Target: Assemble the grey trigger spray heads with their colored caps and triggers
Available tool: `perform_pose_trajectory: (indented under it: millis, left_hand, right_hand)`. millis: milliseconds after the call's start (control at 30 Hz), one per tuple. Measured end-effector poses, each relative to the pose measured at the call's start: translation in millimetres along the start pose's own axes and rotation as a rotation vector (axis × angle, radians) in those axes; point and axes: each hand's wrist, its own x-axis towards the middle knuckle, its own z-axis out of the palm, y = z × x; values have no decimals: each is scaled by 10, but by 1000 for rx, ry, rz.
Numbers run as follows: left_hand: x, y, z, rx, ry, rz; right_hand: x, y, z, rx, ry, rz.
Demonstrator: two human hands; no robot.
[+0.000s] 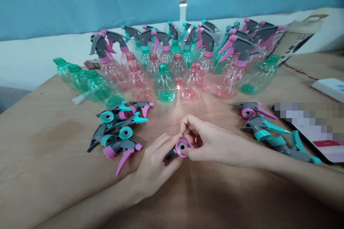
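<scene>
Near the front middle of the table, a grey spray nozzle head with a pink collar (182,148) is held between both hands, its round opening turned up towards me. My left hand (157,159) is closed around its grey body. The fingers and thumb of my right hand (205,139) pinch at the pink collar; something small and pale shows at the fingertips, too small to name. Left of my hands lies a pile of loose spray heads (125,132) with teal or pink collars. More loose spray heads (262,135) lie to the right.
Behind my hands stand open bottles, among them a green bottle (165,84) and a pink bottle (191,84). Further back are several bottles with spray heads (208,46). A tumbler (299,34), a white box (329,88) and a dark-edged flat object (309,146) are at the right.
</scene>
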Motion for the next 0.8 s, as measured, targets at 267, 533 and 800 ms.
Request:
perform_pose_trajectory:
  millis: [267,533,800]
  left_hand:
    - [20,-48,3,-154,41,-186]
    - [-24,-42,45,-264,55,-234]
    - [-16,-34,24,-153,12,-258]
  right_hand:
    - [84,194,188,-154,209,-140]
    - [16,116,38,-167,85,-112]
    - [-274,-163,-304,-617,-115,-100]
